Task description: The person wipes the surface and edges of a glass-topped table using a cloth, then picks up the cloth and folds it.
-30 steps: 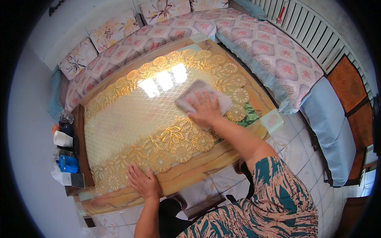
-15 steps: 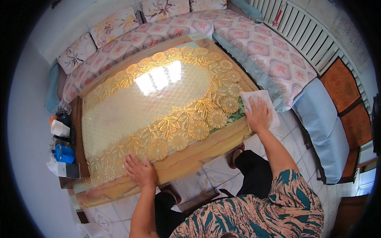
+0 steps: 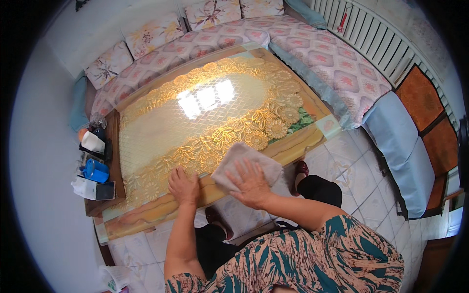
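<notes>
A low table is covered with a gold lace-patterned cover (image 3: pixel 215 139) that has a shiny surface and a marbled border (image 3: pixel 293 146). My left hand (image 3: pixel 184 187) rests on the near edge of the cover, its fingers lying flat and holding nothing. To its right, my right hand (image 3: pixel 251 183) is spread flat over a pale pinkish-grey cloth (image 3: pixel 225 168). The cloth lies across the table's near border, partly past the edge. My palm and fingers hide its middle.
At the table's left end stands a brown wooden tray (image 3: pixel 115 156) beside a blue mug (image 3: pixel 95 170), a white cup (image 3: pixel 93 142) and a tissue box (image 3: pixel 95 189). A sofa with a pink patterned cover (image 3: pixel 312 53) wraps the far and right sides. Tiled floor (image 3: pixel 337 161) shows nearby.
My right hand and the cloth have moved left along the near border, from the right corner toward my left hand. My left hand still rests at the near edge. The view has shifted slightly.
</notes>
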### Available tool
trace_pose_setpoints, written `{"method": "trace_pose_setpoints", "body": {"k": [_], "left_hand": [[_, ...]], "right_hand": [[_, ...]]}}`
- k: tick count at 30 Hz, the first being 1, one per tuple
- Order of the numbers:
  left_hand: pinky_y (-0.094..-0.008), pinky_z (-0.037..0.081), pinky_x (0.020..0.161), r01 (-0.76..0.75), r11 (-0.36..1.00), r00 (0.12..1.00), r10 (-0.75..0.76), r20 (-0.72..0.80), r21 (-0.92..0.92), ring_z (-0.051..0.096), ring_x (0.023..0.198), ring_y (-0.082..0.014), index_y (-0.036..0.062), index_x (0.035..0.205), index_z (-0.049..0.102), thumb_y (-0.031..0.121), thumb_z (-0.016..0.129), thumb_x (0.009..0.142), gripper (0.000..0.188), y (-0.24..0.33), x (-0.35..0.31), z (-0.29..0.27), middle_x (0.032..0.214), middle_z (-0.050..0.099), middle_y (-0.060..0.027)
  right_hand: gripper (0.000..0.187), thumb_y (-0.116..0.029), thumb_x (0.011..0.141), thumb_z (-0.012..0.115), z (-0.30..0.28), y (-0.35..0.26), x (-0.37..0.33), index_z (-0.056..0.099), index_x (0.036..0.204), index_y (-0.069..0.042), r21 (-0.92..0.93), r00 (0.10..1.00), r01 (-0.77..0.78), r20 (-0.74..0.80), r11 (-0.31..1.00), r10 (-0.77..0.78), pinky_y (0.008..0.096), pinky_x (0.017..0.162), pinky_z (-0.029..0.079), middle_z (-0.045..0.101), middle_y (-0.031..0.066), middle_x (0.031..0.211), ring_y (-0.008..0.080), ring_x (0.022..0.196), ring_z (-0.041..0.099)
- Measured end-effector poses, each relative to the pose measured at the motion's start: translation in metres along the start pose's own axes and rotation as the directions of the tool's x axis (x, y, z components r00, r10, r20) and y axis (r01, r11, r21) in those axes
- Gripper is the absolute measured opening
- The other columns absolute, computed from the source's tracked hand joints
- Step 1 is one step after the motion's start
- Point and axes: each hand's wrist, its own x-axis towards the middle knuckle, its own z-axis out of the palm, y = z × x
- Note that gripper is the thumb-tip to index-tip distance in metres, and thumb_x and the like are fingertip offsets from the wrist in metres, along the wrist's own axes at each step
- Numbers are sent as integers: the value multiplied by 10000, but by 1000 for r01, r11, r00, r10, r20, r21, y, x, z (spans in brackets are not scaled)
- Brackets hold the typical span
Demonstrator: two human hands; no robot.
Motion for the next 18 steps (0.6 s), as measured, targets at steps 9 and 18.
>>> {"method": "trace_pose_setpoints", "body": {"k": [9,18], "left_hand": [[-449,270,1074,80,994,966,-58,-253,77,339,1302,-333,56,1318,449,328,540,856,544,-70,-4,10,1417,393,-129],[-458,245,1075,108,993,971,-93,-221,57,312,1318,-312,90,1337,423,344,547,847,566,-69,-5,5,1425,377,-107]], "right_hand": [[614,-499,868,501,28,-30,53,393,1406,-223,110,967,254,-48,961,-251,597,1055,167,280,175,1482,403,1370,207],[641,-574,895,368,28,50,133,275,1460,-285,1,974,-172,152,985,170,526,1121,15,146,116,1545,334,1423,89]]}}
